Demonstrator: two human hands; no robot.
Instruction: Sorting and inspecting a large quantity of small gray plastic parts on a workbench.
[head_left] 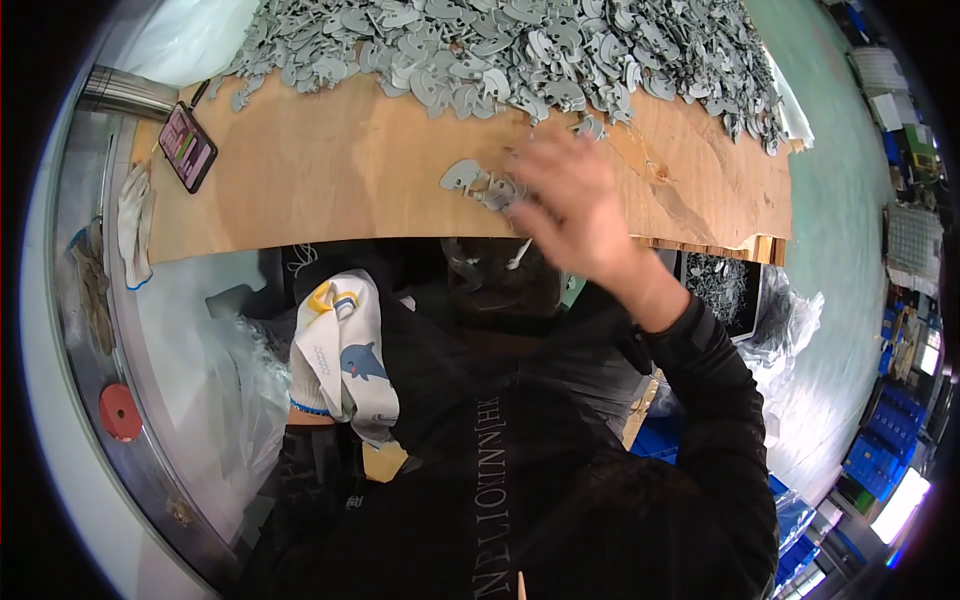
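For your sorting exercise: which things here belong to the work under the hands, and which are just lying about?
In use: right hand, small cluster of grey metal parts, big heap of grey parts, wooden board, left hand holding patterned cloth.

Lying about: phone, gloves, red disc.

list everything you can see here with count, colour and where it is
flat metal parts: a large heap, grey, far side of the board
loose parts: a few, grey, at the right hand's fingertips
wooden board: one, tan, across the middle
phone: one, dark with pink screen, board's left end
work gloves: white, count unclear, left of the board
red disc: one, lower left
blue crates: several, far right
left hand: white glove, holding a printed cloth
right hand: bare, blurred, over the loose parts
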